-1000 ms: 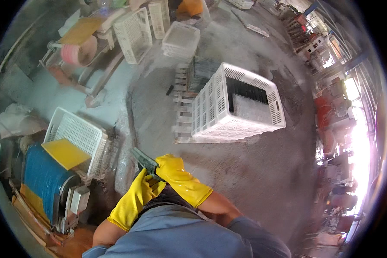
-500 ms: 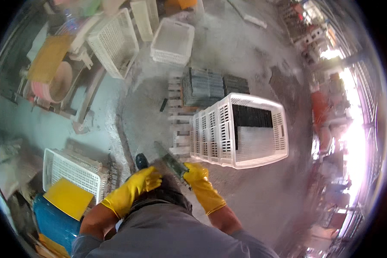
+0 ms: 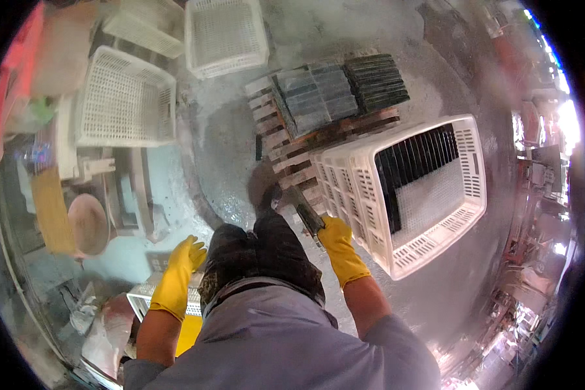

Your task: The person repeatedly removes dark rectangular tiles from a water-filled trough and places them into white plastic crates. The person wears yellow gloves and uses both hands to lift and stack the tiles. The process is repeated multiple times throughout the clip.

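My right hand (image 3: 337, 246), in a yellow rubber glove, grips one end of a long, narrow dark slab (image 3: 309, 217). The slab points away from me, just left of a stack of white plastic crates (image 3: 351, 188). Inside the top crate a row of black slabs (image 3: 419, 162) stands on edge along the far side, with bare mesh floor nearer me. My left hand (image 3: 187, 259), gloved the same way, hangs beside my left thigh with its fingers loosely apart and nothing in them.
Beyond the crates, a wooden pallet (image 3: 296, 159) bears stacks of grey slabs (image 3: 315, 97) and darker slabs (image 3: 378, 83). White crates (image 3: 127, 97) stand far left. A round pink tub (image 3: 89, 224) lies left near a yellow board (image 3: 53, 211). Another white crate (image 3: 143, 300) sits behind my left hand.
My view has turned and come nearer the pallet and crate stack. My left hand has moved away from the slab, out to my left side. The right hand keeps hold of the slab.
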A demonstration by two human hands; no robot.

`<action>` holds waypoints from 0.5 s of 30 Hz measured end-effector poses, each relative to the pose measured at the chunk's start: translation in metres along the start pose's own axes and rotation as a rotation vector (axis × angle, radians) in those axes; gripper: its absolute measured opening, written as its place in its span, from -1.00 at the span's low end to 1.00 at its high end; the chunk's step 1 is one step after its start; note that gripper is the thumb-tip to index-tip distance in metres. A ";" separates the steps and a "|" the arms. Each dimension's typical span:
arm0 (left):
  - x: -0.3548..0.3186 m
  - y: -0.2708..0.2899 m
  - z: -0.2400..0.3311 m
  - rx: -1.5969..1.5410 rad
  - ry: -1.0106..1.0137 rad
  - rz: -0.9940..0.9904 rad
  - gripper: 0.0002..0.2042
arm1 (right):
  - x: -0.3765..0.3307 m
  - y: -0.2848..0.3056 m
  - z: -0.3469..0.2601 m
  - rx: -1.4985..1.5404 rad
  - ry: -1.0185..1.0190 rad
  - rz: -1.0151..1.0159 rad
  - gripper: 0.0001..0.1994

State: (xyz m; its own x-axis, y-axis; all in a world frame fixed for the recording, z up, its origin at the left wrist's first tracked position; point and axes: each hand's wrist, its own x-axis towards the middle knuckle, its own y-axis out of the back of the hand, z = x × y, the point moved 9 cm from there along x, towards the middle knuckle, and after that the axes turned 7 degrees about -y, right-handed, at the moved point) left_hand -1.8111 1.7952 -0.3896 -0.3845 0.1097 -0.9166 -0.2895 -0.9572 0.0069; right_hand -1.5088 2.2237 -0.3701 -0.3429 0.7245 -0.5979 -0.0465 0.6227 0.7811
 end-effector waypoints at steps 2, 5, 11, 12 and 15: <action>0.033 -0.009 0.033 0.071 -0.032 0.019 -0.48 | 0.018 -0.008 0.004 0.042 -0.047 0.012 -0.75; 0.068 -0.035 0.081 0.211 -0.100 -0.064 -0.52 | 0.044 -0.025 0.009 0.092 -0.163 -0.087 -0.75; 0.191 -0.163 0.160 0.883 -0.194 -0.325 -0.59 | 0.098 -0.052 0.001 0.163 -0.349 -0.104 -0.76; 0.219 -0.192 0.169 1.046 -0.258 -0.391 -0.59 | 0.111 -0.063 0.003 0.147 -0.366 -0.080 -0.76; 0.288 -0.257 0.178 1.416 -0.494 -0.456 -0.56 | 0.142 -0.079 0.005 0.201 -0.477 -0.117 -0.75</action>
State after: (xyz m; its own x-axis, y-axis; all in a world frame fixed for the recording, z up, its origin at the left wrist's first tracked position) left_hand -2.0035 2.1209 -0.5839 -0.1945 0.6539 -0.7311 -0.9042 0.1694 0.3920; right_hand -1.5494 2.2788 -0.5180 0.1207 0.6715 -0.7311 0.1382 0.7179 0.6823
